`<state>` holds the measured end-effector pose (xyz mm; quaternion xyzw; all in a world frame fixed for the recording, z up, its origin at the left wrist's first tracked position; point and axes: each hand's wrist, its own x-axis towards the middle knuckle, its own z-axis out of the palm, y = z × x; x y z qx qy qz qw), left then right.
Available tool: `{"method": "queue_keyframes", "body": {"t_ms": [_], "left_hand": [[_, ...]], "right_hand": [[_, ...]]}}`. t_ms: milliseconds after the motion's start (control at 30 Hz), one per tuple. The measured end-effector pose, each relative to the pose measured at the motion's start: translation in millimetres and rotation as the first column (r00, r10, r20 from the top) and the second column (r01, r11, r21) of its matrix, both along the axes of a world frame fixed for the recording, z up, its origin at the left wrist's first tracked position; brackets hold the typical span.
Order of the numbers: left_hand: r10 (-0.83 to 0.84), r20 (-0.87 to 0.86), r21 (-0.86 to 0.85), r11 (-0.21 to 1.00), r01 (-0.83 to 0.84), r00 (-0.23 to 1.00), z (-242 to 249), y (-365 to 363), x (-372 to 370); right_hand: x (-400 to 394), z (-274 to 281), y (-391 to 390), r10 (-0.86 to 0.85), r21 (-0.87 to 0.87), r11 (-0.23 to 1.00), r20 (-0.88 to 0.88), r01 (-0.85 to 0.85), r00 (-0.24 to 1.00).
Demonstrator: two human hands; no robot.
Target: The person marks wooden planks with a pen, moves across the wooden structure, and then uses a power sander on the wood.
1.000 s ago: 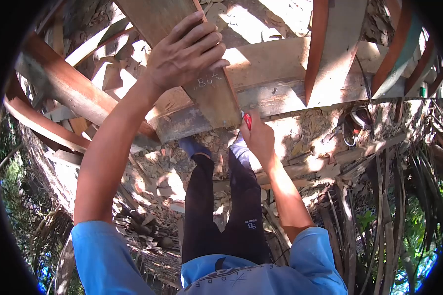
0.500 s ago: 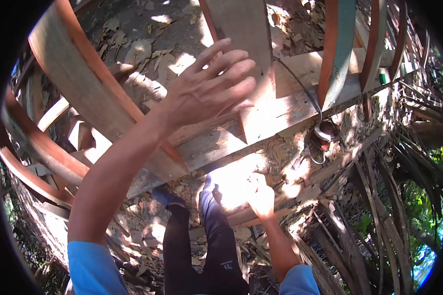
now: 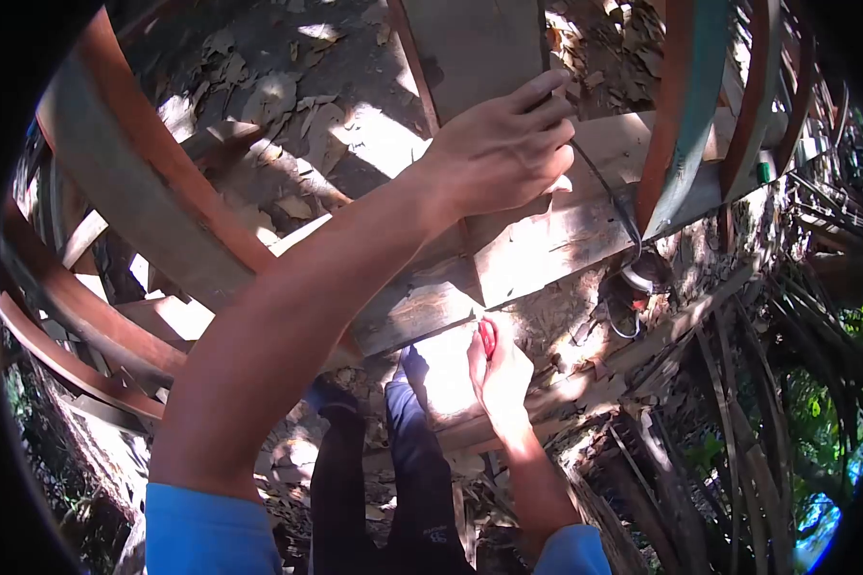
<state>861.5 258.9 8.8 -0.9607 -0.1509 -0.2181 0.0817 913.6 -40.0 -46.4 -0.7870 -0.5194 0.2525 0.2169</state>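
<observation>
My left hand is over the right edge of a wide wooden board, fingers curled together; what they close on, if anything, is hidden. A dark cord comes out beside its fingertips and runs down to the right. My right hand is closed around a small red object, whose exact kind I cannot make out. It is just below the lower edge of a long wooden plank, where a thin dark seam meets that edge.
Curved wooden ribs rise on the left, with a blue-green faced rib on the right. A dark round device lies on the leaf-strewn ground at the cord's lower end. Dry palm fronds fill the lower right.
My left hand has moved right to the board's edge, and its spread fingers have curled in. My right hand has risen slightly toward the plank's edge, with the red object now plainer. The view has shifted slightly.
</observation>
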Motion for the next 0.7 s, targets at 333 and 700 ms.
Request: {"method": "queue_keyframes", "body": {"t_ms": [333, 700], "left_hand": [[-0.019, 0.071, -0.05, 0.998, 0.022, 0.997, -3.3, 1.1, 0.2], [-0.032, 0.074, -0.001, 0.999, 0.032, 0.997, -5.2, 0.7, 1.6]], "right_hand": [[-2.7, 1.5, 16.2, 0.041, -0.023, 0.999, 0.177, -0.038, 0.983], [-6.7, 0.1, 14.0, 0.071, -0.013, 0.997, 0.206, -0.07, 0.976]]}}
